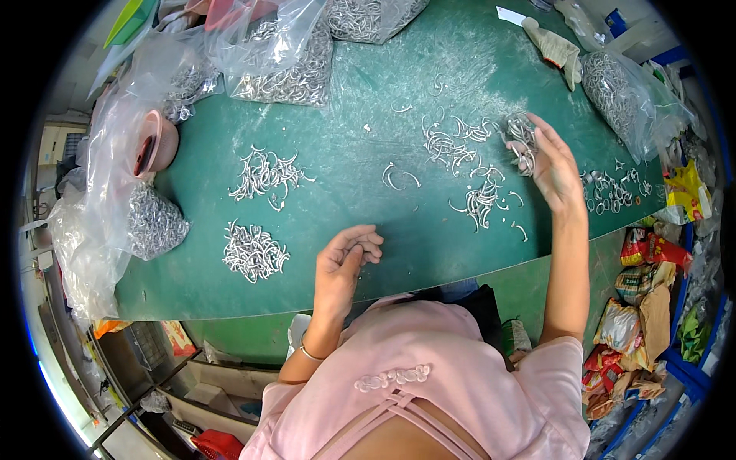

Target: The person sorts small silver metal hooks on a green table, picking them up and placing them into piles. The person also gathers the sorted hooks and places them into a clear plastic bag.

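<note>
My right hand [556,169] is raised above the right side of the green table [345,169], its fingers curled round a handful of curved silver metal pieces [520,136]. Close to the table's near edge, my left hand [349,257] is closed, fingers bent and thumb against them; whatever they may hold is hidden. Between the hands lie a few loose curved pieces [400,178]. Beside the right hand are a spread pile of the pieces [452,146] and a smaller heap [483,201]. Two denser piles, one farther [266,175] and one nearer [255,251], lie left of my left hand.
Clear plastic bags of metal pieces [287,69] line the far and left edges. A pink basket [161,142] stands at the left. At the right are small ring-shaped pieces [613,188], a glove [553,50] and another filled bag [613,92].
</note>
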`<state>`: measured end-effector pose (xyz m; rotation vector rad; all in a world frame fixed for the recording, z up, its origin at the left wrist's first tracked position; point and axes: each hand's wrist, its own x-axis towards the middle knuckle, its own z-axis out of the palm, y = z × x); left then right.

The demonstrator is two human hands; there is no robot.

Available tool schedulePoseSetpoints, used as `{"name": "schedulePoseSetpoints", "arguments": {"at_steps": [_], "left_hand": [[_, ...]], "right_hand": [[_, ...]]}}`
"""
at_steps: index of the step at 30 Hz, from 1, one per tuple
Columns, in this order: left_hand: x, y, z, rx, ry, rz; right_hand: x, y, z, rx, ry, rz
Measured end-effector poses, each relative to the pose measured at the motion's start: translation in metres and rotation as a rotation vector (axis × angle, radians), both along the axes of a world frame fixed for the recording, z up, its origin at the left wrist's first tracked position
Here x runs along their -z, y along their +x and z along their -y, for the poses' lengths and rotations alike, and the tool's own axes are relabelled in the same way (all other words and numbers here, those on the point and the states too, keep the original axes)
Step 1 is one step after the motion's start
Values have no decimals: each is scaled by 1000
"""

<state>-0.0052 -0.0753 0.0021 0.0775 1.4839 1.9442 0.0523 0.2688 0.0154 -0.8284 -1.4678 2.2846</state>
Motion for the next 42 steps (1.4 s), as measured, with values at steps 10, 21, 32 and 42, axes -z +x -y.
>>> {"name": "schedulePoseSetpoints", "arguments": {"at_steps": [10, 21, 32, 42], "left_hand": [[0, 0, -9, 19, 71, 101], [2, -4, -27, 246, 408, 556], [12, 3, -71, 221, 379, 850], [5, 1, -71, 174, 434, 886]], "right_hand": [[-12, 25, -17, -96, 805, 156], [18, 16, 40, -240, 1589, 413], [-4, 14, 68, -350, 1158, 100], [1, 16, 51, -192, 1075, 170]]}}
